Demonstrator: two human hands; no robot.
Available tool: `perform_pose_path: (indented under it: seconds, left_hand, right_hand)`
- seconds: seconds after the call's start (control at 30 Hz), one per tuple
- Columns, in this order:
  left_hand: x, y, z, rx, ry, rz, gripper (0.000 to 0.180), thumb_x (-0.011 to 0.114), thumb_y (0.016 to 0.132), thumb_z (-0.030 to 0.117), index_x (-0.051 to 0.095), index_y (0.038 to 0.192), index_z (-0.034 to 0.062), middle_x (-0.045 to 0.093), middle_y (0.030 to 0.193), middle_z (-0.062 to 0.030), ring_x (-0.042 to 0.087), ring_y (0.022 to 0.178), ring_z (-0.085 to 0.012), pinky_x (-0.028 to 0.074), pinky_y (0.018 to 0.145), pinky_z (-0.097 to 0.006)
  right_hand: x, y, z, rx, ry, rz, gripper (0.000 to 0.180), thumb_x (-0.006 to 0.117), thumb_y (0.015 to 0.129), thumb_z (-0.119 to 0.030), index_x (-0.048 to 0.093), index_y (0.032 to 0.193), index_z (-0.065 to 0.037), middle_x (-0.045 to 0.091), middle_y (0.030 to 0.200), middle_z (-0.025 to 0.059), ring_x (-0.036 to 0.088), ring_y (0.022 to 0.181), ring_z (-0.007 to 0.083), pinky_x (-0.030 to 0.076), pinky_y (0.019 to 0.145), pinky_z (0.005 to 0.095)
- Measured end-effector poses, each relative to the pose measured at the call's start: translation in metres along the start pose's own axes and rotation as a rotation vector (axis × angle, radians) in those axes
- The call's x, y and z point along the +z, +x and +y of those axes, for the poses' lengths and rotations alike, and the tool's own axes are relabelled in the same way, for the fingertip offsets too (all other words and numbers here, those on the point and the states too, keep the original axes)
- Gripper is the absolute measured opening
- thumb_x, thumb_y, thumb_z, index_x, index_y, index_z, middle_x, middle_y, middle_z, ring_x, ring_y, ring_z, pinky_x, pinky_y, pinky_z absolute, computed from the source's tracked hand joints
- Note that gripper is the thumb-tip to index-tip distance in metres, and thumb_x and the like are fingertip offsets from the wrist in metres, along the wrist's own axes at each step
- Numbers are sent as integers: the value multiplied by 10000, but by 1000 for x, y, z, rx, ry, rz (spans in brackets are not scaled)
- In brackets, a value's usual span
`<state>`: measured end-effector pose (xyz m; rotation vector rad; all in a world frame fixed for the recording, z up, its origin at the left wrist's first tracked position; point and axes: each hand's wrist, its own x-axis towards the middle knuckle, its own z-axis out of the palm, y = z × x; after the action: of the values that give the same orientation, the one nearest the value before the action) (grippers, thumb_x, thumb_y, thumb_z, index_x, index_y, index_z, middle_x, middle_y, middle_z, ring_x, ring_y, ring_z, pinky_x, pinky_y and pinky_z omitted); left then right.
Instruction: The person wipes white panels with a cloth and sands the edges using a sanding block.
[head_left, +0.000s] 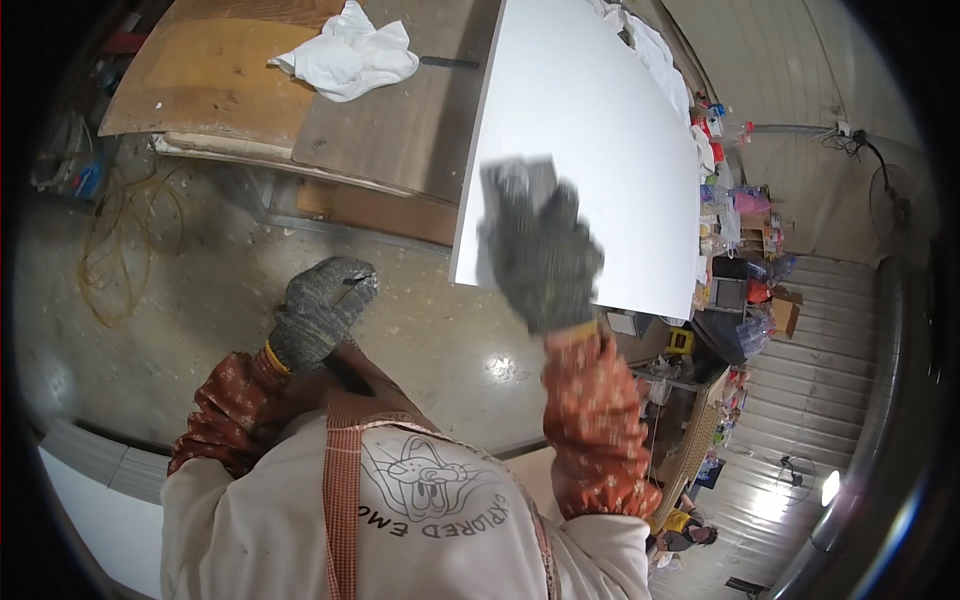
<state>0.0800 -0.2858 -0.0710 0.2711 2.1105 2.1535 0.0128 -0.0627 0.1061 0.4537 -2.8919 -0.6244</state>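
The gloved right hand [540,250] presses a small grey block [520,185] against the near edge of the white panel [590,130], which lies on the desk [400,120] at right. The gloved left hand [320,310] hangs curled into a loose fist, holding nothing, over the concrete floor [200,290], with a white cloth [350,55] far left on the desk.

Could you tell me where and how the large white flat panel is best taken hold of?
The large white flat panel is probably best gripped along its near lower edge, which overhangs the brown wooden workbench, coming from below, fingers under and thumb on top. The right hand in a grey knitted glove is already at that edge; the left hand is off it.
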Motion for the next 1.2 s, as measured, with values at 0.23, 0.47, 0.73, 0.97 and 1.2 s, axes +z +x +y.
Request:
perform_pose_path:
  seconds: [0.23, 0.47, 0.73, 0.97, 1.2]
  left_hand:
    - [-11, -16, -54, 30, 70, -153, 333, 613, 901, -16, 574, 1231, 1, 623, 1217, -121, 624, 1090, -194, 505, 974, -317]
    - [-10, -10, -26, -119, 59, 25, 275, 625, 898, -2, 615, 1173, -5, 636, 1179, -121, 642, 1018, -190, 522, 923, -304]
    - [-10, 21, 22, 50, 264, -62, 219, 654, 865, -2, 664, 1083, -8, 654, 1140, -142, 649, 956, -181, 538, 863, -305]
    - [-14, 60, 112, 827, 814, -155, 524, 729, 825, 332, 598, 1246, 49, 573, 1286, -187, 578, 1166, -344, 472, 988, -460]
    - [16, 98, 156, 873, 799, -582, 817, 696, 783, 558, 465, 1402, 78, 493, 1368, -242, 526, 1220, -412, 430, 1023, -467]
  right_hand:
    - [-17, -70, -11, 11, 12, -77, 616, 527, 938, -422, 350, 1472, -171, 400, 1340, 326, 560, 976, 387, 472, 738, 511]
    - [-1, -109, -12, -55, 32, 57, 584, 506, 944, -406, 389, 1463, -165, 340, 1402, 350, 539, 1059, 417, 461, 778, 518]
    - [-7, -55, 1, 14, 86, -4, 526, 524, 933, -400, 441, 1414, -207, 403, 1347, 310, 555, 950, 344, 466, 724, 493]
    - [-10, -100, -5, -133, 210, -10, 709, 576, 893, -471, 337, 1495, -182, 317, 1488, 232, 438, 1265, 395, 411, 962, 513]
    - [47, -62, -7, -217, 717, 368, 713, 590, 877, -443, 401, 1380, 26, 419, 1405, 233, 458, 1245, 384, 418, 990, 476]
